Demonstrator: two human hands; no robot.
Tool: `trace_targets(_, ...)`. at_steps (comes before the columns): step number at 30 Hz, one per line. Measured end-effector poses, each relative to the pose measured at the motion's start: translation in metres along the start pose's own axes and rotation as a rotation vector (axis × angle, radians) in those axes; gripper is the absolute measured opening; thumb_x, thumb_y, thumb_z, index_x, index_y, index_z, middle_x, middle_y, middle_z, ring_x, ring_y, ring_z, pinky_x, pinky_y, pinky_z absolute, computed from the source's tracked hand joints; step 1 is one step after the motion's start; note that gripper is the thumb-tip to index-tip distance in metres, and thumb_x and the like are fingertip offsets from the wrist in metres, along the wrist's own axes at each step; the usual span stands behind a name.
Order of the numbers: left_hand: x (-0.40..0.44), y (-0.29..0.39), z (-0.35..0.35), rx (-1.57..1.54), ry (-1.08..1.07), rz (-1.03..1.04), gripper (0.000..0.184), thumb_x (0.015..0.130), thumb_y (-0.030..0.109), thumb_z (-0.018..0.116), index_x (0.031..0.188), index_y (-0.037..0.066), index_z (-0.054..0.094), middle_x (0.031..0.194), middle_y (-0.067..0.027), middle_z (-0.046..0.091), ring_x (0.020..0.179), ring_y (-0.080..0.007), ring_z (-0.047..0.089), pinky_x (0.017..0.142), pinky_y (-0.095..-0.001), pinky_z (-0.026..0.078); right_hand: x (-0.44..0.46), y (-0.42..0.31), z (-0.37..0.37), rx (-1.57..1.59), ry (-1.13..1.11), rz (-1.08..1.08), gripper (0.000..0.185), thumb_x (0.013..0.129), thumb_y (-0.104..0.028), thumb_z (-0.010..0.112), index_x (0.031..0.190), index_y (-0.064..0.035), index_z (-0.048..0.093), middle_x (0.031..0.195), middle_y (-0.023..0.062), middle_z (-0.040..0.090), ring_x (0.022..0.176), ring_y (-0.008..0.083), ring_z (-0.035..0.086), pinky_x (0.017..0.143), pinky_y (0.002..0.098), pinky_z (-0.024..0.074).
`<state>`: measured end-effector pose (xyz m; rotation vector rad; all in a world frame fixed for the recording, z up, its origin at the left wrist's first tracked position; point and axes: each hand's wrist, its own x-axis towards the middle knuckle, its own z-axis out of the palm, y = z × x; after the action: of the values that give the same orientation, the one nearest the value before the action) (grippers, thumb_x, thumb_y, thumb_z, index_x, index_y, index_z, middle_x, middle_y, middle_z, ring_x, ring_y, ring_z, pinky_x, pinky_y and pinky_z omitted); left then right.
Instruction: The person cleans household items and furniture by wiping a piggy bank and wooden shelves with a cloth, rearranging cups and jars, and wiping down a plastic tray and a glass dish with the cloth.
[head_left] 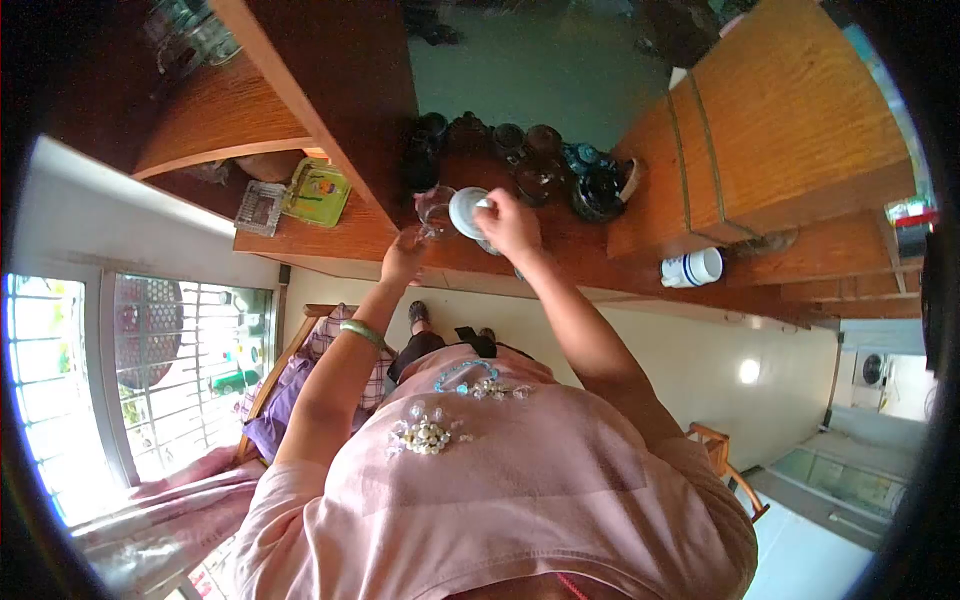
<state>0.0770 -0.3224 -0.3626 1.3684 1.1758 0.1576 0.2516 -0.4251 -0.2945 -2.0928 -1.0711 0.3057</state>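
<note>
My right hand (514, 226) is closed on the edge of a white round dish-like piece (464, 213), which could be a lid or a shallow cup. Close beside it on the left is a clear glass (433, 206) that looks stemmed. My left hand (404, 257) has its fingers around the lower part of this glass, at the shelf's front edge. Behind both hands, several dark glass vessels stand in a row on the wooden shelf (465, 255), among them a dark rounded pot (597, 192).
An upright wooden partition (320, 120) rises left of my hands. Beyond it are a green tray (318, 192) and a clear ribbed container (261, 208). To the right, a white mug (692, 268) lies near a wooden cabinet (800, 110). A window (180, 350) is at left.
</note>
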Motion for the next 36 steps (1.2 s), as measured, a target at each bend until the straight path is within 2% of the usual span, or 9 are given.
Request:
trace_targets(3,0.021,-0.021,-0.004,0.011,-0.047,-0.053,0.032,0.082,0.031,0.052,0.110,0.017,0.048,0.093,-0.0003,0.057,0.059,-0.0161,0.056,0.044,-0.0294,0.049,0.023,-0.028,0.027,-0.133,-0.076,-0.149,0.021,0.069,-0.025,0.056,0.080,-0.0088,0.053,0.072,0.0140,0.059,0.068,0.0353,0.057,0.057,0.0442,0.0440)
trace_targets(6,0.044,-0.039,-0.006,0.188,-0.082,0.292,0.039,0.080,0.033,0.054,0.115,0.018,0.047,0.094,-0.0013,0.057,0.064,-0.0168,0.057,0.046,-0.0299,0.051,0.037,-0.027,0.051,-0.241,-0.106,-0.188,0.023,0.069,-0.026,0.056,0.083,-0.0079,0.053,0.075,0.0146,0.059,0.070,0.0351,0.057,0.061,0.0449,0.0448)
trace_targets(8,0.013,0.005,-0.004,-0.018,-0.115,-0.005,0.039,0.081,0.035,0.047,0.115,0.017,0.048,0.085,-0.0039,0.057,0.069,-0.0155,0.059,0.043,-0.0299,0.050,0.039,-0.028,0.055,-0.279,-0.144,-0.165,0.024,0.069,-0.026,0.055,0.084,-0.0075,0.054,0.076,0.0148,0.060,0.071,0.0352,0.057,0.062,0.0448,0.0450)
trace_targets(11,0.015,0.010,-0.002,0.014,-0.105,-0.087,0.040,0.081,0.036,0.046,0.116,0.017,0.048,0.088,-0.0038,0.056,0.070,-0.0142,0.057,0.045,-0.0294,0.051,0.035,-0.030,0.056,-0.285,-0.192,-0.101,0.026,0.069,-0.026,0.056,0.087,-0.0073,0.054,0.079,0.0157,0.060,0.073,0.0351,0.057,0.064,0.0446,0.0452)
trace_targets(19,0.030,-0.010,-0.004,-0.144,-0.172,-0.029,0.038,0.078,0.034,0.053,0.109,0.012,0.051,0.083,-0.0008,0.055,0.067,-0.0120,0.054,0.043,-0.0261,0.049,0.026,-0.015,0.066,-0.190,-0.166,-0.109,0.026,0.075,-0.027,0.054,0.091,-0.0067,0.050,0.074,0.0168,0.059,0.067,0.0323,0.058,0.058,0.0442,0.0440)
trace_targets(23,0.042,-0.024,-0.012,-0.238,-0.315,-0.036,0.038,0.075,0.030,0.056,0.107,0.011,0.050,0.090,-0.0007,0.056,0.078,-0.0145,0.054,0.053,-0.0306,0.050,0.019,-0.016,0.085,0.054,-0.059,-0.017,0.025,0.074,-0.024,0.055,0.090,-0.0055,0.052,0.075,0.0174,0.058,0.068,0.0338,0.056,0.060,0.0414,0.0451)
trace_targets(25,0.037,-0.016,-0.022,-0.182,-0.372,-0.020,0.037,0.075,0.031,0.053,0.106,0.013,0.050,0.093,-0.0013,0.057,0.088,-0.0168,0.053,0.059,-0.0327,0.048,0.024,-0.028,0.069,-0.156,-0.240,0.035,0.025,0.069,-0.020,0.056,0.087,-0.0032,0.055,0.080,0.0184,0.059,0.072,0.0343,0.057,0.062,0.0433,0.0451)
trace_targets(29,0.011,0.021,-0.020,-0.110,-0.345,-0.066,0.029,0.076,0.037,0.052,0.091,0.012,0.054,0.079,0.0001,0.053,0.084,-0.0151,0.050,0.065,-0.0363,0.046,0.025,-0.008,0.101,-0.156,0.015,-0.070,0.031,0.067,-0.017,0.057,0.095,-0.0048,0.054,0.083,0.0166,0.060,0.076,0.0336,0.058,0.064,0.0435,0.0457)
trace_targets(36,0.037,0.017,-0.020,-0.244,-0.443,-0.213,0.045,0.077,0.054,0.049,0.099,0.015,0.052,0.088,-0.0001,0.052,0.084,-0.0165,0.049,0.075,-0.0416,0.042,0.032,-0.015,0.075,-0.128,-0.274,-0.073,0.031,0.068,-0.017,0.057,0.099,-0.0106,0.054,0.093,0.0134,0.058,0.084,0.0317,0.057,0.070,0.0426,0.0454)
